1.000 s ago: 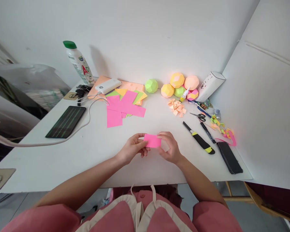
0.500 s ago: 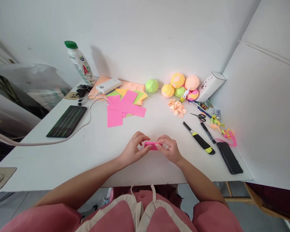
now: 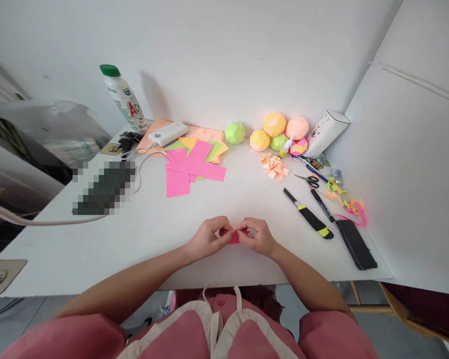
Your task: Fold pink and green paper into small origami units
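Observation:
A small piece of pink paper (image 3: 234,238) is pinched between my two hands, just above the near part of the white table. My left hand (image 3: 212,238) grips its left side between thumb and fingers. On the other side my right hand (image 3: 259,236) pinches it the same way, and the two thumbs almost meet in the middle. Fingers cover much of the paper, so its folds are hard to make out. Beyond the hands, pink paper sheets (image 3: 178,182) lie on a pile of coloured paper.
Faceted paper balls (image 3: 275,124) and a glue bottle (image 3: 285,148) sit by the wall. Peach paper scraps (image 3: 274,166), scissors (image 3: 310,180), a utility knife (image 3: 310,219), a marker (image 3: 322,205) and a black case (image 3: 356,244) lie rightward. A bottle (image 3: 125,99) and power bank (image 3: 168,133) stand left.
Both hands have come slightly nearer to me and closer together. My left fingers, spread before, are now closed on the pink paper, and less of it shows.

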A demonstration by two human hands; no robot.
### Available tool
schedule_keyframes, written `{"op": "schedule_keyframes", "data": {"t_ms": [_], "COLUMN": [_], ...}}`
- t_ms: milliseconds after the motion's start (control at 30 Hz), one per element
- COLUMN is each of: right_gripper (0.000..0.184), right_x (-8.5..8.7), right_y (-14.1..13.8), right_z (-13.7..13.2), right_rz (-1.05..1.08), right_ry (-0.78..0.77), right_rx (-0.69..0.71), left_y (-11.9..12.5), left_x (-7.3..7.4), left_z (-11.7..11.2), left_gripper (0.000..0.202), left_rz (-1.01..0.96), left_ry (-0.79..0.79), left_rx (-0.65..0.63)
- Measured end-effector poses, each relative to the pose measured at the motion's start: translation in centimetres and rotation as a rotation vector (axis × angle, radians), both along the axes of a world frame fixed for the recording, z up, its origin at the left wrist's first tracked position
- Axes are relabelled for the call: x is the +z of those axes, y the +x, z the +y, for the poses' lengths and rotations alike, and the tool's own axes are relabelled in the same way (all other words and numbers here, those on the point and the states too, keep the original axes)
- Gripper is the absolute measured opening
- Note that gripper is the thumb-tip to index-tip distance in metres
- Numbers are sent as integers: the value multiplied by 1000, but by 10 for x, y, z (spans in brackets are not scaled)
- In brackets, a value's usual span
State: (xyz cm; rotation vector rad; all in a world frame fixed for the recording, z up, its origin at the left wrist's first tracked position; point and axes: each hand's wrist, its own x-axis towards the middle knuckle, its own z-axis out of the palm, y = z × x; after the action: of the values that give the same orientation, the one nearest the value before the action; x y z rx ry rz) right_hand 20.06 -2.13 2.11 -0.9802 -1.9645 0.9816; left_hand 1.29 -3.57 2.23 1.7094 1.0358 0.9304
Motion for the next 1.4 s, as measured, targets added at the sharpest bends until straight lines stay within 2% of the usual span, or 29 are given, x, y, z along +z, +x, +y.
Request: {"op": "schedule_keyframes", "data": {"t_ms": [100,267,333,400,500,633,767,833,900,967,1033,1100,1133,1167,1200,1267,1400], "right_gripper": [10,10,9,18,20,26,26,26,27,28,25,19,23,32,41,49,42], "right_x": [6,15,14,11,6,8,8,5,1,-1,1,7,11,14,16,19,18], "right_y": [8,19,16,10,4,10,17,16,13,14,25,47,61,77,93,121,158], "right_z": [5,13,12,9,4,7,11,10,10,13,21,33,39,45,50,57,61], "right_rz": [9,78,117,117,62,70,149,163,148,89,-42,-271,-415,-558,-682,-826,-825], "right_ry": [-52,-88,-124,-176,-253,-282,-338,-369,-398,-361,-189,75,155,172,124,-112,-258], "right_rx": [-37,-248,-191,-71,15,-27,-98,-102,-76,-67,-173,-429,-575,-707,-823,-973,-1084], "left_y": [-4,-12,-12,-9,-5,-10,-15,-13,-8,-4,-2,-3,-5,-6,-8,-10,-10], "left_x": [6,11,9,7,4,5,7,6,4,1,-3,-5,-6,-7,-7,-7,-4], "left_z": [3,11,12,11,9,11,16,17,15,13,11,12,13,14,15,17,17], "left_gripper": [17,19,21,21,19,16,21,24,32,37,37,35,34,34,34,34,36], "left_rz": [-72,-264,-291,-287,-240,-175,-208,-243,-265,-274,-274,-266,-254,-240,-228,-212,-207], "left_ry": [-49,-234,-282,-300,-274,-201,-234,-297,-390,-459,-465,-442,-432,-427,-423,-423,-430], "left_rx": [59,179,157,112,74,118,235,177,34,-65,-65,-3,29,58,85,122,140]}}
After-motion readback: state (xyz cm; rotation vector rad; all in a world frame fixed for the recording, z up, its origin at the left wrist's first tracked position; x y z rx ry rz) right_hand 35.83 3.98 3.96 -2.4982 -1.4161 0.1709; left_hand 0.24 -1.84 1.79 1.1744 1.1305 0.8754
